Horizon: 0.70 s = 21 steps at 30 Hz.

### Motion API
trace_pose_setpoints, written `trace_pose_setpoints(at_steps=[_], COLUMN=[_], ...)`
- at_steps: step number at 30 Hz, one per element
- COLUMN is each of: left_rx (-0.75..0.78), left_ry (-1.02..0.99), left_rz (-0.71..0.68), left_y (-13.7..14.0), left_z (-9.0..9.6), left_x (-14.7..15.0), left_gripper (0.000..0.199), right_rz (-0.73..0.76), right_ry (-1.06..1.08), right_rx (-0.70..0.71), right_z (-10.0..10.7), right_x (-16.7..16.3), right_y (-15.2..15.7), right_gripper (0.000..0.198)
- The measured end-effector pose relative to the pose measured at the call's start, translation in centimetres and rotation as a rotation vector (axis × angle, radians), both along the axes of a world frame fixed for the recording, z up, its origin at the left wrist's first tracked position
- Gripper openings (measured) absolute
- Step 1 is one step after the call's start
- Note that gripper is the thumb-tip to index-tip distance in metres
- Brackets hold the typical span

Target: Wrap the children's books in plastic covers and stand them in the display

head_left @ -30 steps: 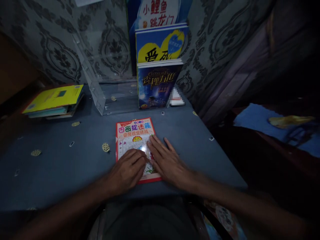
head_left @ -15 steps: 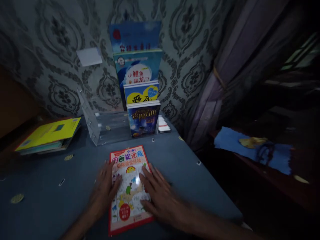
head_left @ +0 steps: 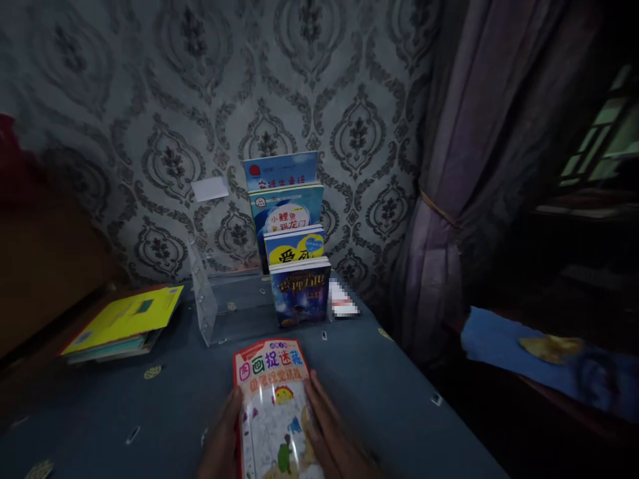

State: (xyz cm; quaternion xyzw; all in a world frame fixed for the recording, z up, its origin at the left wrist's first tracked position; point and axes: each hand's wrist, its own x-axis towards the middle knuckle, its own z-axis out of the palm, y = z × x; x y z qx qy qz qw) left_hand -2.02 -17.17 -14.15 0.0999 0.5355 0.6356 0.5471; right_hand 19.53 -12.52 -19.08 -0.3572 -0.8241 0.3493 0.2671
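A picture book (head_left: 272, 399) with a red border and a sun on its cover is held between my two hands, its cover bowed upward. My left hand (head_left: 222, 432) grips the left edge, and my right hand (head_left: 332, 426) grips the right edge; their lower parts run out of the frame. Just beyond stands a clear acrylic stand (head_left: 202, 299) with books in its right part. A dark blue book (head_left: 301, 293) is at the front, then a yellow and blue book (head_left: 294, 246), a teal book (head_left: 287, 206) and a taller blue book (head_left: 282, 166) at the back.
A pile topped by a yellow book (head_left: 124, 319) lies at the left of the cloth-covered table (head_left: 174, 412). A blurred white item (head_left: 343, 299) rests beside the stand. A tied curtain (head_left: 439, 266) hangs at the right, above a blue cloth (head_left: 504, 352) on another surface.
My hands have gone from lying flat on the picture book to gripping its two sides, and the cover now bows. The view has tilted up, showing more wall.
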Motion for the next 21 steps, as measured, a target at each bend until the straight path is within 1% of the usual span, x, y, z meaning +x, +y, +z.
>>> trace_pose_setpoints(at_steps=[3, 5, 6, 7, 8, 10, 11, 12, 13, 15, 16, 17, 18, 21], left_rx=[0.011, 0.039, 0.052, 0.064, 0.074, 0.085, 0.091, 0.103, 0.132, 0.250, 0.345, 0.418, 0.472, 0.536], left_ry=[0.004, 0.021, 0.030, 0.038, 0.051, 0.130, 0.199, 0.282, 0.370, 0.540, 0.632, 0.740, 0.856, 1.166], left_rz=[0.021, 0.051, 0.067, 0.079, 0.096, 0.174, 0.212, 0.229, 0.225, 0.133, 0.109, 0.067, 0.055, -0.021], left_y=[0.3, 0.5, 0.7, 0.8, 1.0, 1.4, 1.5, 1.6, 1.7, 1.9, 2.0, 2.1, 2.2, 2.4], left_z=[1.4, 2.4, 2.9, 3.3, 3.7, 4.3, 4.6, 5.0, 5.5, 6.9, 7.9, 8.9, 9.9, 13.0], left_x=[0.5, 0.6, 0.6, 0.6, 0.4, -0.3, -0.8, -1.4, -2.1, -3.6, -4.4, -5.2, -6.0, -8.4], left_gripper=[0.061, 0.060, 0.058, 0.057, 0.058, 0.060, 0.061, 0.061, 0.060, 0.061, 0.063, 0.064, 0.065, 0.062], right_rz=[-0.095, -0.121, -0.139, -0.164, -0.190, -0.213, -0.191, -0.143, -0.058, 0.044, 0.107, 0.129, 0.133, 0.115], right_ry=[0.200, 0.254, 0.266, 0.297, 0.355, 0.525, 0.609, 0.657, 0.669, 0.652, 0.619, 0.590, 0.541, 0.417], right_rx=[-0.087, -0.129, -0.167, -0.236, -0.339, -0.593, -0.686, -0.699, -0.663, -0.459, -0.346, -0.243, -0.151, 0.189], right_z=[-0.9, -1.1, -1.0, -0.7, -0.2, 1.8, 3.1, 4.7, 6.3, 9.7, 11.3, 12.7, 13.9, 16.6], right_x=[-0.2, -0.7, -1.1, -1.8, -2.5, -4.0, -4.7, -5.2, -5.6, -5.9, -6.0, -5.9, -5.9, -6.2], right_y=[0.1, 0.6, 0.9, 1.3, 1.7, 2.4, 2.7, 3.0, 3.2, 3.8, 4.1, 4.4, 4.8, 6.0], right_gripper=[0.063, 0.059, 0.059, 0.062, 0.066, 0.074, 0.075, 0.075, 0.070, 0.056, 0.051, 0.046, 0.041, 0.030])
